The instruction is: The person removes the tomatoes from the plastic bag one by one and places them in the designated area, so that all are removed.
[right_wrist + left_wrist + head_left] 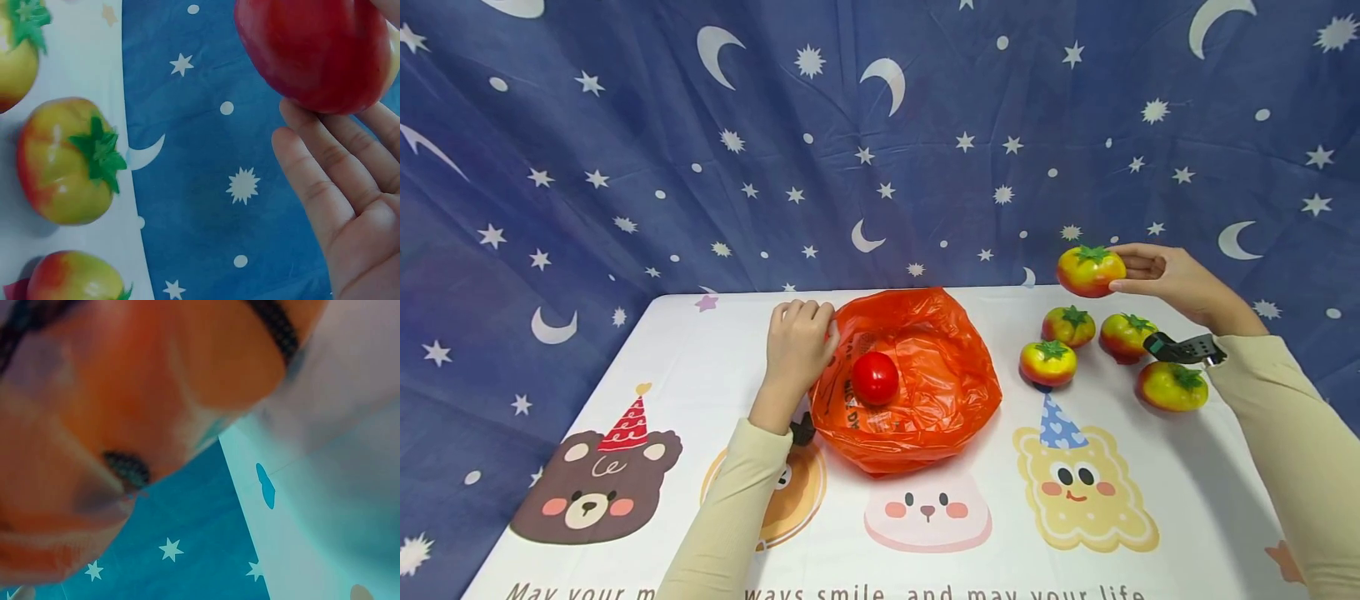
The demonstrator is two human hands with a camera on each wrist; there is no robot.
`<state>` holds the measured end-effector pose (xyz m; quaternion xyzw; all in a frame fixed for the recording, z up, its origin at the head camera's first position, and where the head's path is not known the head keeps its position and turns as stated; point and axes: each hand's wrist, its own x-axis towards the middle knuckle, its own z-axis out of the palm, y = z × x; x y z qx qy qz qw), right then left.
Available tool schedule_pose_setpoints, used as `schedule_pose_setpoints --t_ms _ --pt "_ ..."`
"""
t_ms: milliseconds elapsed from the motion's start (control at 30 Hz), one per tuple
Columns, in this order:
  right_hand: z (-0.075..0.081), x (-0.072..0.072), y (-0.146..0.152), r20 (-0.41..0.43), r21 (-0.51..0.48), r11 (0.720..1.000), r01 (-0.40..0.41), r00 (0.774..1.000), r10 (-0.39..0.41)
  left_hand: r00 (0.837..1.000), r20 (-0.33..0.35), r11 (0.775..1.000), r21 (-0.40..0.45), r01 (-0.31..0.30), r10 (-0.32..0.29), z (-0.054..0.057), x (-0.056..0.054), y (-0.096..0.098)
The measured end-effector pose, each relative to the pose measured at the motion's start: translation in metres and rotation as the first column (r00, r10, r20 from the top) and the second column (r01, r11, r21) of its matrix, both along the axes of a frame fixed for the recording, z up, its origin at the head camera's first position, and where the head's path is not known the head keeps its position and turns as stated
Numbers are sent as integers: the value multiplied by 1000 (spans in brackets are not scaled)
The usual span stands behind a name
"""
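Observation:
My right hand (1172, 279) holds a yellow-and-red tomato (1091, 271) with a green leafy top, raised at the back right of the table. Its red underside fills the top of the right wrist view, with the thumb mostly out of frame. My left hand (800, 343), fingers curled, grips the left rim of an orange-red plastic bag (943, 392), which spreads wide at the top. Inside the bag lies a smooth red round fruit (876, 378). Blurred orange plastic (144, 381) covers much of the left wrist view and hides the left fingers.
Several more tomatoes stand grouped on the right below my right hand, among them one at the front (1048, 364) and one under the wrist (1172, 387). The white printed tablecloth (715, 367) ends at a blue star-patterned curtain (820, 167) behind.

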<state>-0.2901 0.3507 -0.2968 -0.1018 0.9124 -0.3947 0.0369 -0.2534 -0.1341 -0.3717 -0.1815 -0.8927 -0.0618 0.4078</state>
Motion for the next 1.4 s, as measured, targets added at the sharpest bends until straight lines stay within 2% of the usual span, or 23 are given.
schedule_pose_setpoints --t_ms 300,600,833,1133,1300,1400 --pt "-17 25 12 -14 -21 1000 22 1000 -22 1000 12 1000 -2 3 -3 0 1 0" --pt "-36 49 23 -38 -81 996 25 999 -28 1000 -12 1000 -2 8 -8 0 0 1" --pt "-48 65 24 -49 -125 992 -22 999 16 1000 0 1000 5 10 -10 1 2 2" --pt "-68 79 28 -34 -192 981 -38 999 32 1000 8 1000 8 11 -11 1 1 2" --pt "-81 83 29 -21 -263 960 -97 995 95 1000 7 1000 8 12 -12 1 1 3" --pt "-87 87 28 -12 -257 959 -122 992 123 1000 8 1000 11 13 -13 1 1 3"
